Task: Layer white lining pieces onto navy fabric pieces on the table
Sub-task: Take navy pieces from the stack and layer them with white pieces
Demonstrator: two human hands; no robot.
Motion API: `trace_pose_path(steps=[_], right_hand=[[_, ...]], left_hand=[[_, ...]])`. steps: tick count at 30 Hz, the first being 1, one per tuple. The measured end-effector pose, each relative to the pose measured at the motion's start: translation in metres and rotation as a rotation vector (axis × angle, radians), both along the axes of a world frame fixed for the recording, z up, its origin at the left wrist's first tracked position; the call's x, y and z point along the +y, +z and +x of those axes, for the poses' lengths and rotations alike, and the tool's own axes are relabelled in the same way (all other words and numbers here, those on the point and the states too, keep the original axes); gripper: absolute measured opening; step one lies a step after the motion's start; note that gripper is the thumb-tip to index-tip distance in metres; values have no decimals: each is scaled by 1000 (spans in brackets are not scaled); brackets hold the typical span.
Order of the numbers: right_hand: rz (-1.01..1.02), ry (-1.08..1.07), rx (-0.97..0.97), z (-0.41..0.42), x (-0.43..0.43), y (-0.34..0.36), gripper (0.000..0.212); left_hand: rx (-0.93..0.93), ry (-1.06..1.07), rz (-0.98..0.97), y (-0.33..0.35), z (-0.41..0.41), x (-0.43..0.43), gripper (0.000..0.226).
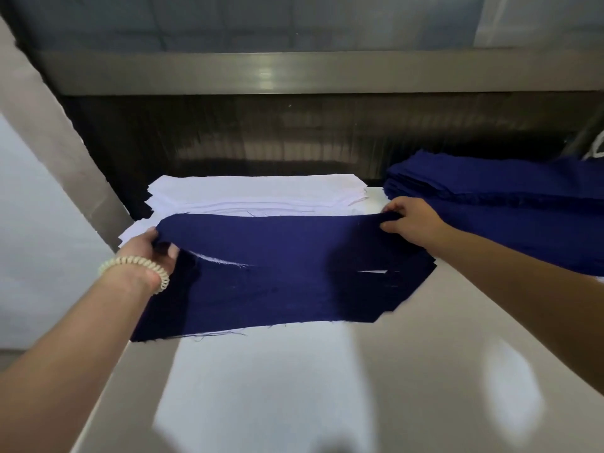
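A: Where does the navy piece (277, 276) lie?
B: On the desk (425, 371), long axis left to right, spanning both hands. The left hand (153, 253) grips its far left corner; the right hand (413, 220) pinches its far right corner.
A: And the lining (255, 191)?
B: Stacked just beyond the piece's far edge, its near corner beside the left hand.

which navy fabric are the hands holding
The single navy piece spread in the middle: the left hand and right hand grip its far edge. The navy stack at the right is held by neither.
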State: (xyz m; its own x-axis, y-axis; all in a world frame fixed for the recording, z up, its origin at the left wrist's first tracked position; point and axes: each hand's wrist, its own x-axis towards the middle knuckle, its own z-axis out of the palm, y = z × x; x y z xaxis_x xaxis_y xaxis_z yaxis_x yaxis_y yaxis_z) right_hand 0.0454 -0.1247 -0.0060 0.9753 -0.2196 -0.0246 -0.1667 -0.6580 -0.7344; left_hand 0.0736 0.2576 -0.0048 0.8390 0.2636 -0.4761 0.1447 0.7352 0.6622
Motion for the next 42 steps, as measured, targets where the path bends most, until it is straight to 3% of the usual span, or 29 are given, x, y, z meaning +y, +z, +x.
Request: trace_pose_path(steps=[7, 12, 16, 18, 24, 27, 30, 33, 42], right_hand=[[-284, -8, 24, 0, 2, -10, 32], [-466, -78, 25, -6, 5, -16, 54], [-478, -102, -6, -14, 0, -20, 57], [-488, -111, -5, -20, -7, -22, 55], [-528, -180, -26, -40, -37, -26, 52], [-557, -197, -25, -48, -54, -28, 51], [-548, -206, -13, -50, -67, -28, 50], [-579, -194, 3, -50, -79, -29, 50], [-795, -17, -16, -43, -99, -25, 34]], left_hand=[[106, 103, 148, -15, -5, -3, 19], [205, 363, 377, -18, -26, -28, 68], [243, 275, 552, -24, -44, -55, 70], [242, 214, 543, -30, -53, -68, 67], [132, 83, 314, -30, -67, -116, 53], [82, 10, 302, -28, -74, -140, 43], [-98, -61, 465, -28, -84, -168, 30], [-268, -166, 608, -29, -89, -196, 33], [-533, -540, 1106, -32, -80, -240, 38]])
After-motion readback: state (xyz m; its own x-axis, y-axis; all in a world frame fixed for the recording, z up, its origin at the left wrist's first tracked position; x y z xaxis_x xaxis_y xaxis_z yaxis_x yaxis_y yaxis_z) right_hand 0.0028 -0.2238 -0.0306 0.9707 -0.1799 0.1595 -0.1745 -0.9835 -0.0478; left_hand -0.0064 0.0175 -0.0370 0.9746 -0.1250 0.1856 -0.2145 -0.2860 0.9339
